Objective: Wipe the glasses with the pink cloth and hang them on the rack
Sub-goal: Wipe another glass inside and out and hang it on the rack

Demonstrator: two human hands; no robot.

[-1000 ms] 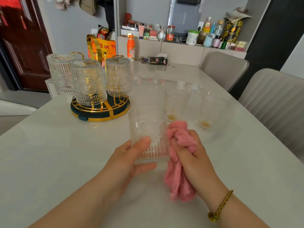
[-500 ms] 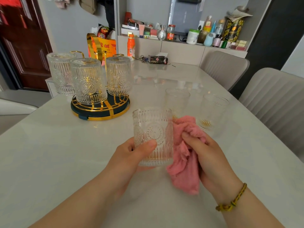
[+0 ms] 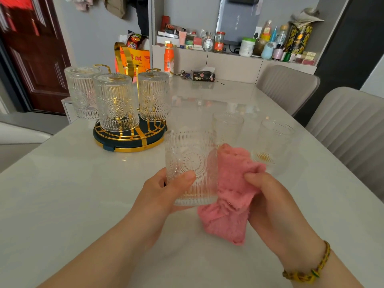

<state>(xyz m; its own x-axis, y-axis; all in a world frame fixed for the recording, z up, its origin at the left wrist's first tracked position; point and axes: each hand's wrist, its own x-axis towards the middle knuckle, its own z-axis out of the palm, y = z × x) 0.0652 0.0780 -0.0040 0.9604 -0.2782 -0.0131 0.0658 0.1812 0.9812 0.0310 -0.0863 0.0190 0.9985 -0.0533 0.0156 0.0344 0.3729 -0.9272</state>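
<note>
Head view, sole view on record.

The left hand [image 3: 164, 190] grips the held glass [image 3: 191, 161] low on its body: the thumb lies across the near face, and the fingers curl round the far side and under the base. The glass stands upright, mouth up, raised clear of the table [image 3: 62, 194]. Most of its patterned wall rises above the grip.

The right hand [image 3: 270, 204] pinches the pink cloth [image 3: 232, 183]. The thumb presses on the upper fold and the remaining fingers are closed behind the fabric. The cloth lies against the right side of the held glass and touches its wall. Its loose end hangs below the glass base. A woven bracelet [image 3: 307, 271] sits on the right wrist.

The rack [image 3: 128, 142], round with a dark base and gold wire, stands on the table to the left, beyond the hands. It carries three inverted glasses: the left glass [image 3: 83, 92], the middle glass [image 3: 115, 102] and the right glass [image 3: 154, 96].

Two further glasses stand upright on the table beyond the cloth. The nearer glass [image 3: 227, 127] is behind the held glass and the far glass [image 3: 274, 142] is to its right. Neither hand touches them.
</note>
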